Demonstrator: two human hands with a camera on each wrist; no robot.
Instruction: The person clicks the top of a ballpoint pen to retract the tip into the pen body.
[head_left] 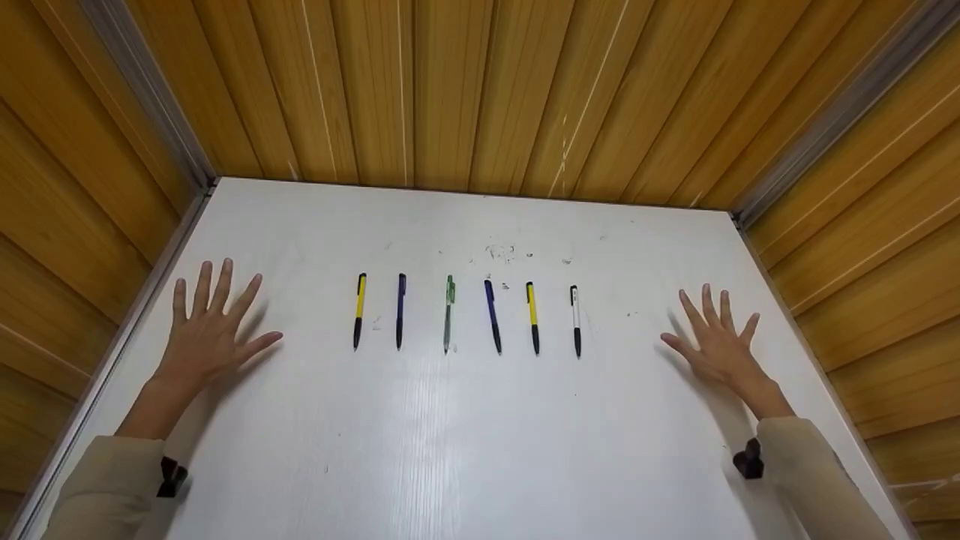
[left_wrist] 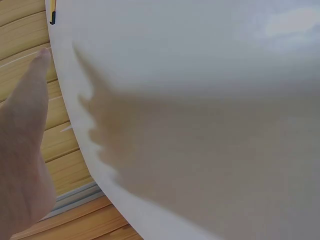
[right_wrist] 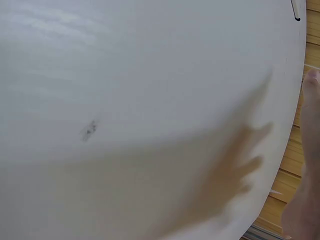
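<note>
Several pens lie in a row across the white table. From left to right in the head view come a yellow-and-black pen (head_left: 360, 311), a dark blue pen (head_left: 400, 311), a green clear pen (head_left: 448, 315), a tilted blue pen (head_left: 492, 316), another yellow-and-black pen (head_left: 532, 318) and a white-and-black pen (head_left: 575, 321). My left hand (head_left: 206, 334) is spread over the table's left side, nearest the first yellow pen, and holds nothing. On the right side my right hand (head_left: 716, 341) is likewise spread, apart from the white pen. Shadows fall beneath both hands.
The white table (head_left: 480, 442) has small dark marks (head_left: 500, 253) behind the pens. Wood-patterned panels (head_left: 442, 97) wall its back and both sides, with grey metal posts (head_left: 154, 90) at the far corners. A black device (head_left: 172, 478) sits under the left sleeve (head_left: 112, 480).
</note>
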